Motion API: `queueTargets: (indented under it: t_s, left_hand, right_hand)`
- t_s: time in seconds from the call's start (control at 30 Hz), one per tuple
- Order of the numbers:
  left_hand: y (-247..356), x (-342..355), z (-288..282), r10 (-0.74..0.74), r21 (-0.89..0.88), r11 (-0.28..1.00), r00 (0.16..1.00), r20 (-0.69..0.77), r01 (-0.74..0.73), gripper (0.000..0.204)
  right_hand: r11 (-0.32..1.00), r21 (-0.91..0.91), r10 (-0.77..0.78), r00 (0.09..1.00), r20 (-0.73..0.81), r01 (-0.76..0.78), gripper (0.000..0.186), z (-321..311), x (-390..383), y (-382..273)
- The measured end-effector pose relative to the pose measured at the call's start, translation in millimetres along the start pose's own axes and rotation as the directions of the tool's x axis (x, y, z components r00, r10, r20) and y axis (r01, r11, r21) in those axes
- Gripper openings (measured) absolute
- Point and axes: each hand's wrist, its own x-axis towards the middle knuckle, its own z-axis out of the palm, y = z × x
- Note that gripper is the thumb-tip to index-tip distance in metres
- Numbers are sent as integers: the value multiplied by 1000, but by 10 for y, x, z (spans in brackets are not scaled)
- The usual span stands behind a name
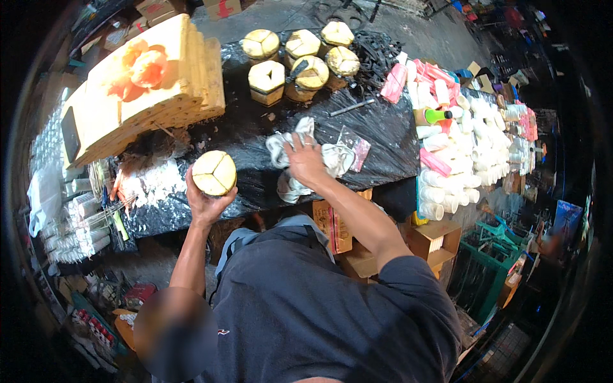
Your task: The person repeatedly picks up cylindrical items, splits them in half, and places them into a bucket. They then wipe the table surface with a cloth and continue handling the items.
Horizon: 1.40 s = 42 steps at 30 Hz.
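My left hand (205,203) is wrapped round a pale yellow, round-topped block (214,172) split by seams into three wedges, perhaps a three-part mould. It is held up at the near edge of the black-covered table (249,143). My right hand (305,158) lies with fingers spread on a crumpled white cloth (338,157). Beyond both hands stand several similar three-part blocks (266,78), some with dark bands round their sides. A black strip (297,69) lies across the top of one of them. Beside the cloth is a clear plastic bag (357,150) with something pinkish in it.
Tall yellow slabs (150,86) stand at the left. A grey rod (352,107) and a heap of black strips (375,60) lie toward the far right. Several white and pink cylinders (450,150) crowd the right, around a green-topped bottle (438,116). Cardboard boxes (434,239) sit below the table edge.
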Motion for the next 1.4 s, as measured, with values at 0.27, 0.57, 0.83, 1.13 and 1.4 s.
queueTargets:
  t_s: [0.27,0.57,0.83,1.13,1.4]
  left_hand:
    - [-268,-490,-489,27,-77,997,999,-32,-29,102]
    - [-215,-562,-1158,137,38,990,989,54,-139,105]
    - [-341,-598,-1639,271,15,962,962,11,-272,109]
    - [-632,-753,-1859,188,-1,982,981,54,-188,116]
    - [-458,-486,-1662,219,-88,973,975,43,-215,111]
  right_hand:
    - [817,190,565,822,-77,-544,90,-381,653,306]
    - [944,283,104,969,226,-168,44,-168,932,-1829]
    - [753,631,342,930,-133,-187,69,-818,122,-744]
    - [918,-31,396,918,5,-396,101,372,310,-1305]
    - [853,523,21,998,-57,12,78,-174,350,-2394]
